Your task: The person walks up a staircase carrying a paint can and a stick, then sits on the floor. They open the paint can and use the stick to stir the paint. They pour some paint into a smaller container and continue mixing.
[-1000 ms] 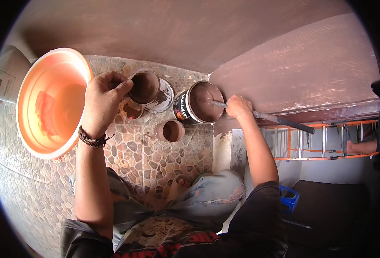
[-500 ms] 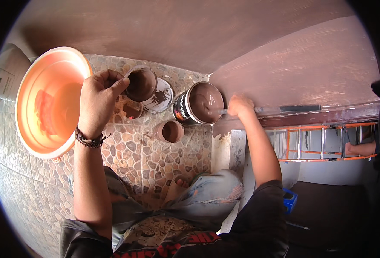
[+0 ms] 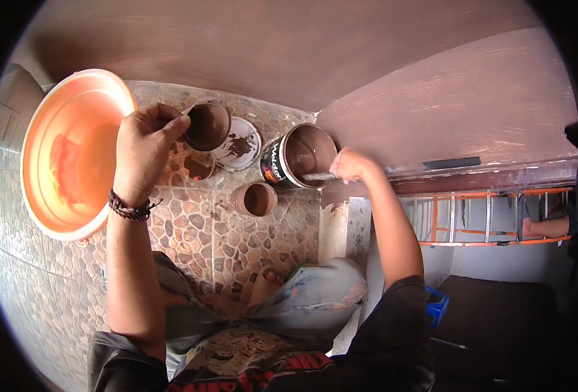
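Note:
My left hand (image 3: 142, 147) pinches the rim of a brown paint-coated cup (image 3: 210, 134), tilted above the floor beside a white lid (image 3: 240, 153) smeared with brown. My right hand (image 3: 357, 166) grips a long stick (image 3: 451, 162) with a dark flat end; its other end dips into a black paint can (image 3: 272, 163) of brown paint. Another brown-stained cup (image 3: 256, 202) stands in front of the can, and a shallow stained container (image 3: 199, 171) lies behind my left hand.
An orange basin (image 3: 47, 153) is at the left, near a sack (image 3: 14, 104). Brown walls (image 3: 433, 98) meet behind the can. At right, an orange-railed ladder (image 3: 452, 219) has someone's bare foot (image 3: 544, 227) on it; a blue plastic object (image 3: 436, 304) lies below.
My right hand has shifted about with the stick, whose tip now sits lower in the can. My left hand and its cup have moved slightly up and left.

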`<action>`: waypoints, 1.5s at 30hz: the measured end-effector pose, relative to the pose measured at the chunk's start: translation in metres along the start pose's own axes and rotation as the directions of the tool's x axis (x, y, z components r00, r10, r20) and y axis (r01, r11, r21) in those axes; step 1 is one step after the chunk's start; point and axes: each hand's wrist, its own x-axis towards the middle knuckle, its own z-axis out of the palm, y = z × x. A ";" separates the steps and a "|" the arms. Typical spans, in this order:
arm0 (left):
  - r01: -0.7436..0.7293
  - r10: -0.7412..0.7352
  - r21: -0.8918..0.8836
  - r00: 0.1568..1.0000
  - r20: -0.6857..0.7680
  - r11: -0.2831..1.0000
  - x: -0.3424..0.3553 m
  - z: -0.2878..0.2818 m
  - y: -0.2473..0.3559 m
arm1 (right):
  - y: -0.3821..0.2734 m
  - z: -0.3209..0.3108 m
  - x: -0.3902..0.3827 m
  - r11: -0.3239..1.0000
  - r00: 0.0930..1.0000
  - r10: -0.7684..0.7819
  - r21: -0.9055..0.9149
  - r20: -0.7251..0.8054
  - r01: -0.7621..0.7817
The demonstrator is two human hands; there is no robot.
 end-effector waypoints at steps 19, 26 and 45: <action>-0.003 0.004 0.086 1.000 -0.021 0.996 -0.004 -0.004 0.001 | 0.050 0.083 0.020 0.940 0.932 -0.039 0.303 -0.360 0.156; -0.002 0.003 0.056 1.000 -0.014 0.998 -0.005 -0.005 0.006 | 0.036 0.096 -0.013 0.977 0.777 0.006 0.171 -0.630 0.130; -0.060 0.042 -0.065 0.966 -0.254 0.996 -0.005 -0.014 0.010 | -0.183 0.046 0.168 0.901 0.739 -0.296 0.081 -0.605 0.426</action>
